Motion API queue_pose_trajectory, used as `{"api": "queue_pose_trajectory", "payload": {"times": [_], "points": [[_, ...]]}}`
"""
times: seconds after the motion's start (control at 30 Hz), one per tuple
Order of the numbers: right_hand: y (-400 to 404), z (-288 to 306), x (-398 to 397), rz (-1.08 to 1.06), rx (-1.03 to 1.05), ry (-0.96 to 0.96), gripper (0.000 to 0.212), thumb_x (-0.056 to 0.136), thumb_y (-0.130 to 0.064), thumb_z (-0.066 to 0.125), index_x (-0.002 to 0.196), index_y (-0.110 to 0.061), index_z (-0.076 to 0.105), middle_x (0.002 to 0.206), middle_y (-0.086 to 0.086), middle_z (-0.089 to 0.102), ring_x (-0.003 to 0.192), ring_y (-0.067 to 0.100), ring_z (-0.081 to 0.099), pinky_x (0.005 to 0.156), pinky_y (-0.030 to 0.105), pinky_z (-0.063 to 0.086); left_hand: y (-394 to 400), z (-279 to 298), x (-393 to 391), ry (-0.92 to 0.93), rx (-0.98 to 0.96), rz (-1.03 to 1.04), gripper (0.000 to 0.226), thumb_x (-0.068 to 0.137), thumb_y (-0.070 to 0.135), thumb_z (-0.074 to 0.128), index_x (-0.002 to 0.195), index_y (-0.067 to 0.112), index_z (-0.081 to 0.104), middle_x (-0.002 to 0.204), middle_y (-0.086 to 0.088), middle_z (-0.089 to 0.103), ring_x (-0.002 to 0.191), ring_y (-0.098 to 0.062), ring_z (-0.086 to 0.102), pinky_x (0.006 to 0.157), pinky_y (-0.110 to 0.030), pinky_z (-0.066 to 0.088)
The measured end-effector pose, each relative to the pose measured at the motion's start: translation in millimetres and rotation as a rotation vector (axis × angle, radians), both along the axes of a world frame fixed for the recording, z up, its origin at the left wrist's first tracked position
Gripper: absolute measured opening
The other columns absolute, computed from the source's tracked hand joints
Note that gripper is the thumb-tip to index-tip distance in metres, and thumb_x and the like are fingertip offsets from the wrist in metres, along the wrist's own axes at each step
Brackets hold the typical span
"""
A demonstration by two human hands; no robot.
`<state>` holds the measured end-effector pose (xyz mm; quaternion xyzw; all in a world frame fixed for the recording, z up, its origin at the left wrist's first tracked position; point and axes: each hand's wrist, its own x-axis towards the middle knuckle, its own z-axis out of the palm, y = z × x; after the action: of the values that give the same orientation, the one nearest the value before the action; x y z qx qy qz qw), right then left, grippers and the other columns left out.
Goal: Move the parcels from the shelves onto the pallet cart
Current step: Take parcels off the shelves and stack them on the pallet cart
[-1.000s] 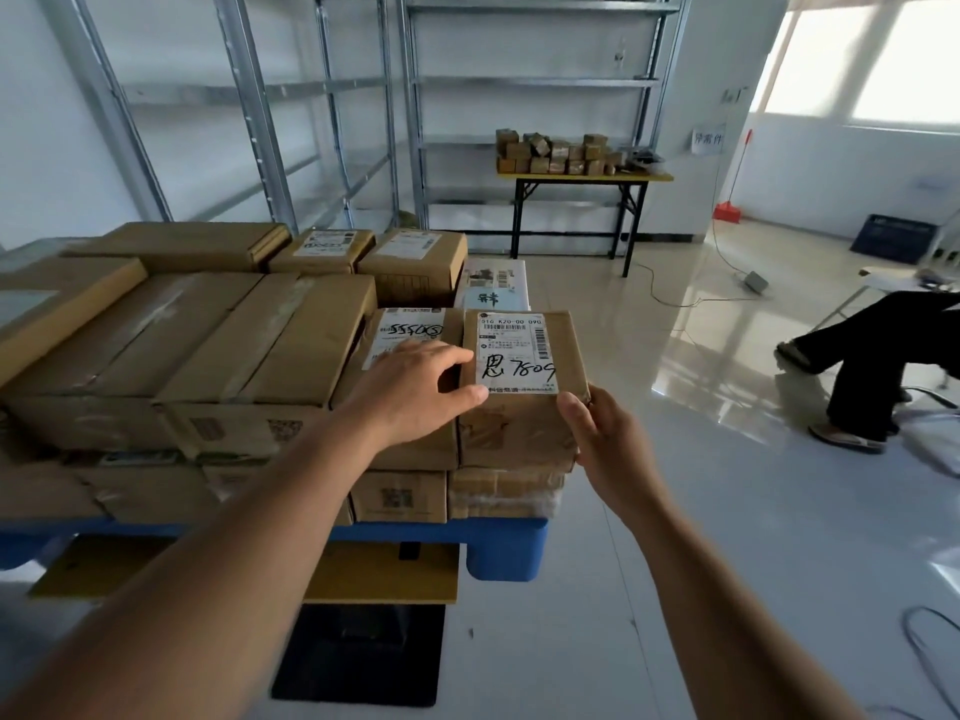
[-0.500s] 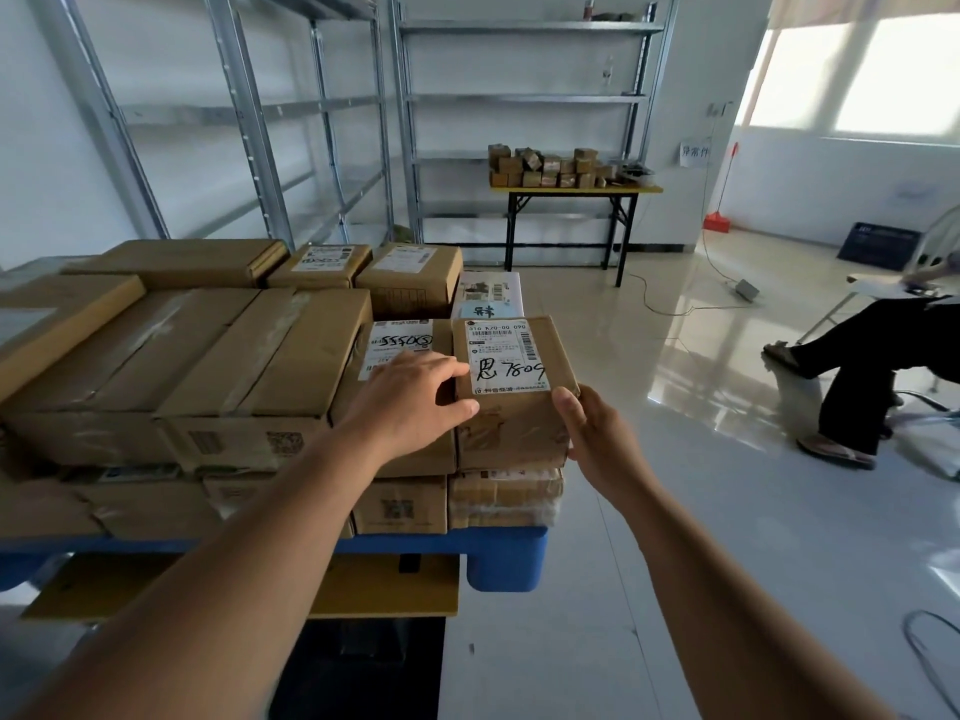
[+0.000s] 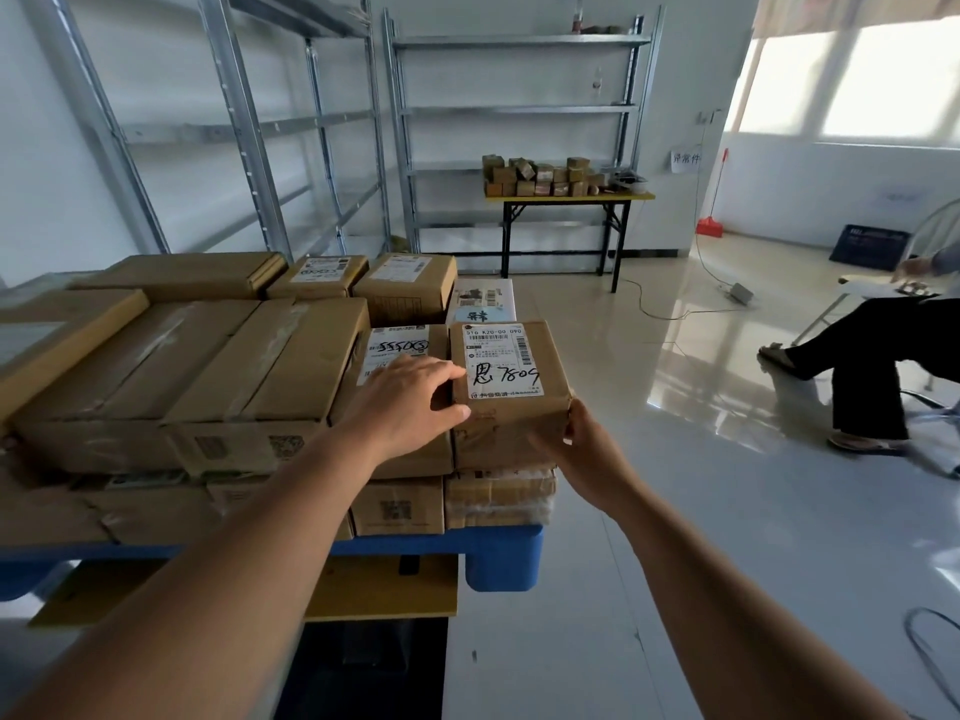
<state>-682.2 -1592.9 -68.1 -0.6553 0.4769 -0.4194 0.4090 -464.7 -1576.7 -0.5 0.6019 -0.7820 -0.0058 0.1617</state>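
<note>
Both hands are on one small brown cardboard parcel with a white label handwritten "7809" (image 3: 506, 379), which sits at the near right corner of the top layer on the blue plastic pallet cart (image 3: 501, 561). From my screen, the left hand (image 3: 410, 407) lies over the parcel's left edge, fingers curled against its top and side, and it also overlaps the neighbouring brown box with a white scribbled label (image 3: 395, 350). The right hand (image 3: 584, 454) cups the parcel's near right corner, thumb on the front face, fingers wrapped round the side; I read both as grasping it. The parcel touches that neighbour on its left and rests on a tape-wrapped tan box (image 3: 498, 496) below.

I count two layers of boxes on the cart. On top, I make out three long flat cartons on the left (image 3: 208, 366), two smaller labelled boxes behind (image 3: 363, 278), and one white printed package (image 3: 483, 301) at the far right.

Two grey metal shelf racks (image 3: 519, 111) stand against the wall. One yellow-topped folding table (image 3: 566, 197) carries a heap of small brown boxes too tiny to count. One seated person's dark-trousered legs (image 3: 872, 356) show at right.
</note>
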Motion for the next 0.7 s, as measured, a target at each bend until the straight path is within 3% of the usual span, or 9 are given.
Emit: {"api": "queue_pose_trajectory", "payload": {"times": [0.13,0.2,0.27,0.3,0.4,0.5,0.6,0.7], "points": [[0,5,-6,-0.024,0.031,0.098,0.041,0.083,-0.008,0.065,0.111,-0.031,0.046,0.114,-0.002,0.058,0.100,0.007,0.058,0.059,0.009,0.046,8,1,1,0.000,0.014,0.022,0.061,0.090,0.049,0.051,0.144,0.029,0.030,0.152,0.004,0.029,0.139,-0.015,0.024,0.111,-0.037,0.021],[3,10,-9,-0.080,0.048,0.217,0.054,0.083,-0.017,0.068,0.129,-0.020,0.040,0.134,0.008,0.048,0.111,0.018,0.052,0.074,0.016,0.048,16,2,2,0.024,0.005,0.036,0.062,0.090,0.048,0.050,0.144,0.029,0.028,0.152,0.004,0.028,0.139,-0.015,0.023,0.111,-0.037,0.020],[8,15,-12,-0.156,0.048,0.302,0.081,0.084,-0.027,0.067,0.149,-0.015,0.020,0.148,0.011,0.034,0.131,0.027,0.039,0.097,0.035,0.044,27,1,3,0.066,-0.014,0.045,0.061,0.090,0.047,0.051,0.144,0.029,0.029,0.152,0.003,0.028,0.138,-0.015,0.024,0.111,-0.037,0.021],[13,18,-13,-0.200,0.007,0.342,0.084,0.085,-0.030,0.066,0.151,-0.016,0.015,0.149,0.011,0.032,0.134,0.027,0.036,0.102,0.039,0.040,34,1,3,0.088,-0.029,0.052,0.061,0.090,0.047,0.051,0.144,0.029,0.029,0.152,0.003,0.029,0.138,-0.015,0.026,0.111,-0.037,0.023],[34,29,-10,-0.361,-0.221,0.430,0.072,0.086,-0.032,0.063,0.147,-0.017,0.027,0.131,0.006,0.047,0.122,0.023,0.046,0.088,0.028,0.041,58,-4,5,0.165,-0.049,0.094,0.061,0.089,0.049,0.051,0.143,0.031,0.030,0.150,0.005,0.031,0.135,-0.014,0.032,0.110,-0.042,0.031],[61,35,7,-0.364,-0.394,0.456,0.050,0.087,-0.029,0.058,0.133,-0.022,0.044,0.106,-0.004,0.047,0.106,0.019,0.050,0.068,0.019,0.036,84,-15,6,0.219,-0.052,0.132,0.061,0.089,0.048,0.052,0.143,0.032,0.030,0.149,0.005,0.033,0.134,-0.014,0.032,0.109,-0.041,0.031],[79,30,31,-0.259,-0.441,0.501,0.037,0.088,-0.026,0.057,0.124,-0.021,0.051,0.119,0.002,0.051,0.110,0.019,0.047,0.075,0.022,0.040,105,-24,10,0.265,-0.062,0.164,0.060,0.089,0.046,0.054,0.142,0.031,0.032,0.147,0.006,0.036,0.133,-0.013,0.031,0.108,-0.036,0.029],[91,21,56,-0.187,-0.432,0.490,0.037,0.087,-0.031,0.057,0.122,-0.021,0.055,0.115,0.001,0.052,0.111,0.019,0.046,0.079,0.028,0.040,128,-32,19,0.293,-0.056,0.226,0.059,0.089,0.047,0.053,0.142,0.032,0.033,0.145,0.006,0.038,0.130,-0.013,0.035,0.105,-0.034,0.033]]}}
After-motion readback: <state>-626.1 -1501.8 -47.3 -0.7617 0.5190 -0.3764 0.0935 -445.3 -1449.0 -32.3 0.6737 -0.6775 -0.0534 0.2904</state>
